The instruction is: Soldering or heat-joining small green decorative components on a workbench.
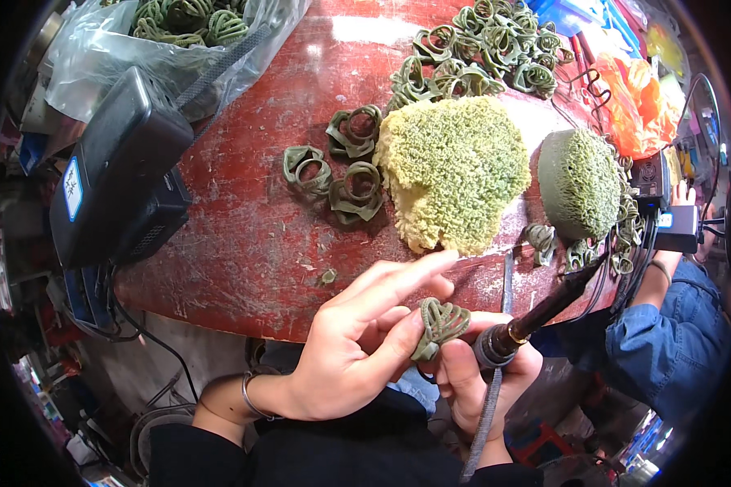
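The left hand (357, 341) is pinching an openwork green ring (443, 326) between thumb and fingers, its index finger stretching forward; the ring's looping strands are looking smooth and waxy. It is hovering about the table's near edge. The right hand (483, 373) is curling round a dark rod-shaped tool (536, 321) with a brass-coloured band, its thumb coming up beside the ring; whether that thumb is touching, one cannot tell. The tool is partly hiding this hand's fingers.

On the worn red table (244, 243), one crumbly yellow-green slab (459, 170) is lying mid-table, and one drum-shaped green block (581, 187) with a pitted top is standing toward the right edge. Three ribbon-like rings (355, 191) are sitting left of the slab. A heap of similar rings (487, 49) is overlapping toward the far edge, too tangled for counting. One clear plastic bag (89, 73), cut off by the view, is holding more. Beyond the right edge, one denim sleeve (666, 341) is showing.
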Demonstrator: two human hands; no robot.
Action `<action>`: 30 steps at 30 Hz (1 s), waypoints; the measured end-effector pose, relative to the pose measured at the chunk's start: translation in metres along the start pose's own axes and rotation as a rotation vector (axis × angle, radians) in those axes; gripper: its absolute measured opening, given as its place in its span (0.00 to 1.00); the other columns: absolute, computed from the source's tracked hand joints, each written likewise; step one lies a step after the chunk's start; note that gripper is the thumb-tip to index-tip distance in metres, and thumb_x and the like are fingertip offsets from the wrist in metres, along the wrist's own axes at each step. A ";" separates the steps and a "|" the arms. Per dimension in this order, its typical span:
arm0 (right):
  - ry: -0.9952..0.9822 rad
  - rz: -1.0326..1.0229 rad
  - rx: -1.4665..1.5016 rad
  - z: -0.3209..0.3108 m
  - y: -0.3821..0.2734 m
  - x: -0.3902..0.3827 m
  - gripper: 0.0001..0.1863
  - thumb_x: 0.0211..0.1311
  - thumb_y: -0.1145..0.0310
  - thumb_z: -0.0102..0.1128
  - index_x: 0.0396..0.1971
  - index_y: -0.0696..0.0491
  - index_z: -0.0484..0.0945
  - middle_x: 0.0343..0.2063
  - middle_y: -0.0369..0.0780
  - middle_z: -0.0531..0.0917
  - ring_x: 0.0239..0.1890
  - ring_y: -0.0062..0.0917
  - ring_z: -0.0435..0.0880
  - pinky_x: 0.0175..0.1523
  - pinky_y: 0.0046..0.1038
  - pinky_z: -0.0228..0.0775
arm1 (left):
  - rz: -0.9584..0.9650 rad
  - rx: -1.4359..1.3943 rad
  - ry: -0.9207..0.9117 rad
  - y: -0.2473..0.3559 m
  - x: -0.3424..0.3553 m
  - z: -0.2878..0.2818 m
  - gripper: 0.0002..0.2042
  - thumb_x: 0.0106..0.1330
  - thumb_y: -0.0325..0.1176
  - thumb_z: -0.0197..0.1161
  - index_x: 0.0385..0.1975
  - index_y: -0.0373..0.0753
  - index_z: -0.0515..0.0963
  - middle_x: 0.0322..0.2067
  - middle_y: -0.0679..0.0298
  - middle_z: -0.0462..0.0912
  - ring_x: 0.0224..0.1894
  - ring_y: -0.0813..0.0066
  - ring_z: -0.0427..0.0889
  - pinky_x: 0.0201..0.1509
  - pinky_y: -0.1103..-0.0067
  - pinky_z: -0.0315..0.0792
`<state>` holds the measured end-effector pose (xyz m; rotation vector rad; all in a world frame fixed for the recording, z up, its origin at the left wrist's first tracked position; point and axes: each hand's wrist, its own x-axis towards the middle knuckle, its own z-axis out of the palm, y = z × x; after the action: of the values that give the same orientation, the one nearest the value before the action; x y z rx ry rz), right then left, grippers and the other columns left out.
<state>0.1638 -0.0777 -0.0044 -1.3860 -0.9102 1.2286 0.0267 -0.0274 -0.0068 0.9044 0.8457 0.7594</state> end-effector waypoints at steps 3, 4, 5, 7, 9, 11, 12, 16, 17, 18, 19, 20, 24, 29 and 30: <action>0.010 -0.002 0.011 -0.001 -0.002 0.000 0.10 0.51 0.79 0.61 0.34 0.63 0.74 0.25 0.40 0.80 0.25 0.15 0.77 0.30 0.17 0.69 | 0.038 -0.053 0.066 0.004 -0.001 0.003 0.19 0.62 0.22 0.47 0.54 0.29 0.63 0.46 0.57 0.69 0.46 0.69 0.77 0.23 0.92 0.68; -0.007 0.012 -0.001 -0.003 -0.001 0.001 0.09 0.51 0.79 0.60 0.34 0.63 0.74 0.25 0.40 0.80 0.25 0.15 0.78 0.30 0.17 0.69 | 0.031 0.001 0.002 0.003 -0.002 -0.002 0.20 0.60 0.18 0.46 0.54 0.31 0.64 0.45 0.59 0.70 0.42 0.76 0.75 0.30 0.90 0.69; -0.024 0.024 -0.014 -0.003 0.000 0.001 0.09 0.52 0.79 0.60 0.34 0.63 0.74 0.25 0.41 0.81 0.25 0.16 0.78 0.30 0.17 0.70 | 0.024 0.056 -0.063 0.001 -0.002 -0.006 0.21 0.58 0.15 0.44 0.54 0.33 0.65 0.44 0.61 0.70 0.38 0.83 0.73 0.36 0.88 0.70; -0.009 0.010 0.028 -0.002 -0.002 0.003 0.09 0.52 0.79 0.59 0.34 0.63 0.74 0.25 0.41 0.80 0.25 0.16 0.78 0.29 0.18 0.70 | 0.028 0.015 -0.118 -0.001 -0.002 -0.007 0.25 0.57 0.14 0.45 0.57 0.34 0.61 0.46 0.60 0.69 0.37 0.83 0.74 0.37 0.87 0.70; -0.003 -0.001 0.070 0.002 -0.004 0.005 0.08 0.53 0.79 0.59 0.34 0.64 0.74 0.26 0.42 0.80 0.25 0.17 0.79 0.29 0.18 0.71 | -0.030 -0.194 -0.161 -0.002 -0.005 -0.008 0.27 0.55 0.14 0.47 0.59 0.32 0.57 0.47 0.60 0.69 0.35 0.83 0.74 0.38 0.85 0.70; 0.006 0.004 0.064 0.000 -0.013 0.004 0.09 0.53 0.80 0.58 0.35 0.64 0.73 0.26 0.43 0.80 0.23 0.18 0.79 0.28 0.19 0.71 | -0.040 -0.214 -0.220 0.004 -0.005 -0.007 0.27 0.56 0.15 0.50 0.59 0.31 0.56 0.43 0.61 0.71 0.35 0.83 0.74 0.39 0.85 0.69; 0.008 0.004 0.067 -0.001 -0.011 0.004 0.09 0.53 0.80 0.58 0.35 0.64 0.73 0.26 0.43 0.80 0.23 0.18 0.79 0.28 0.19 0.71 | -0.071 -0.231 -0.207 0.000 -0.004 -0.007 0.27 0.58 0.17 0.51 0.59 0.30 0.56 0.41 0.61 0.72 0.35 0.83 0.74 0.40 0.85 0.69; 0.036 -0.076 0.078 0.006 -0.003 0.004 0.08 0.56 0.75 0.55 0.33 0.63 0.71 0.19 0.38 0.75 0.17 0.15 0.71 0.22 0.17 0.63 | -0.189 -0.394 -0.171 0.002 0.001 -0.007 0.28 0.59 0.29 0.56 0.58 0.31 0.55 0.41 0.55 0.74 0.33 0.75 0.76 0.31 0.85 0.71; 0.121 -0.098 0.173 0.009 -0.003 0.003 0.10 0.59 0.69 0.54 0.32 0.61 0.70 0.12 0.33 0.69 0.10 0.10 0.63 0.15 0.14 0.55 | -0.164 -0.415 -0.161 -0.002 0.003 -0.006 0.31 0.56 0.37 0.59 0.57 0.30 0.56 0.43 0.50 0.74 0.32 0.69 0.79 0.25 0.85 0.72; 0.128 -0.096 0.101 0.004 -0.004 0.001 0.10 0.59 0.68 0.53 0.32 0.61 0.69 0.11 0.33 0.69 0.10 0.10 0.62 0.15 0.15 0.56 | -0.175 -0.391 -0.150 0.001 0.003 -0.004 0.31 0.57 0.39 0.57 0.57 0.29 0.55 0.42 0.49 0.74 0.27 0.67 0.79 0.20 0.85 0.71; 0.136 -0.095 0.029 -0.001 -0.005 -0.001 0.10 0.60 0.67 0.52 0.32 0.60 0.68 0.11 0.33 0.68 0.10 0.10 0.61 0.15 0.15 0.56 | -0.174 -0.392 -0.150 0.001 0.003 -0.005 0.31 0.57 0.39 0.57 0.57 0.29 0.55 0.42 0.49 0.74 0.27 0.67 0.79 0.20 0.85 0.71; 0.139 -0.078 0.025 -0.002 -0.006 -0.002 0.11 0.60 0.67 0.53 0.32 0.60 0.68 0.11 0.34 0.69 0.10 0.10 0.62 0.15 0.15 0.56 | -0.205 -0.429 -0.165 0.001 0.003 -0.007 0.31 0.57 0.39 0.56 0.57 0.29 0.55 0.41 0.49 0.74 0.27 0.67 0.79 0.20 0.85 0.71; 0.133 -0.034 -0.002 -0.002 -0.004 -0.002 0.15 0.57 0.64 0.57 0.34 0.61 0.69 0.13 0.36 0.72 0.12 0.11 0.64 0.15 0.14 0.54 | -0.241 -0.472 -0.230 0.002 0.004 -0.012 0.25 0.62 0.35 0.51 0.56 0.30 0.56 0.41 0.52 0.74 0.29 0.71 0.78 0.26 0.84 0.71; -0.116 -0.046 -0.007 -0.010 0.002 0.000 0.23 0.40 0.80 0.70 0.40 0.63 0.74 0.17 0.30 0.74 0.18 0.09 0.70 0.26 0.15 0.64 | -0.215 -0.362 -0.108 0.000 0.000 -0.006 0.30 0.58 0.46 0.59 0.51 0.28 0.60 0.39 0.52 0.76 0.29 0.74 0.79 0.25 0.86 0.72; -0.108 -0.054 -0.080 -0.009 0.000 0.001 0.23 0.40 0.80 0.70 0.40 0.63 0.74 0.17 0.30 0.73 0.18 0.09 0.70 0.26 0.15 0.64 | -0.183 -0.324 -0.081 -0.001 0.001 -0.004 0.30 0.57 0.47 0.60 0.50 0.29 0.61 0.39 0.54 0.76 0.31 0.76 0.78 0.29 0.86 0.72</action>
<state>0.1731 -0.0789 -0.0047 -1.3587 -1.0757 1.2472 0.0237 -0.0258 -0.0096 0.5576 0.6984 0.6716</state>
